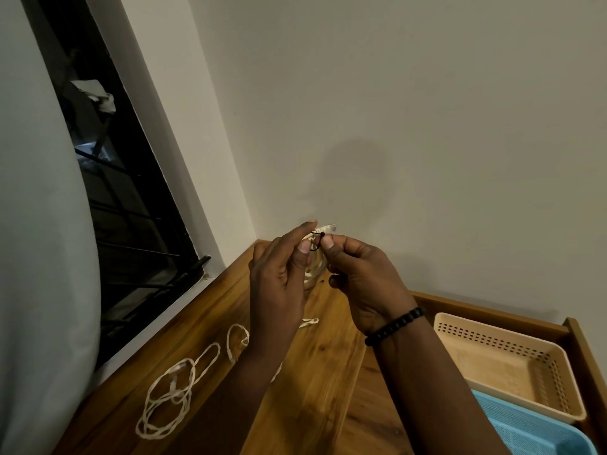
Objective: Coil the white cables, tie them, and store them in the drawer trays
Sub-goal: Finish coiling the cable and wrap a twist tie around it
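A glossy wooden tabletop [322, 372] carries loose loops of white cable [167, 399]. In the open drawer [578, 343], a perforated beige tray [512, 366] and a blue tray [532, 428] sit side by side. Both hands, left hand [279, 284] and right hand [364, 280], hold the coiled cable [315, 264] above the table, fingertips pinching a thin black tie [317, 239].

This looks like a room in a home. A plain painted wall [427, 110] fills the upper right of the frame, bare and matte. At the left, a dark window [108, 178] with black metal bars sits in a deep white reveal. Below, a wooden desk [315, 372] with warm varnished grain runs along the wall. At the lower right, an open drawer [581, 349] holds a beige plastic tray [512, 366] and a blue tray [532, 431], household organisers.
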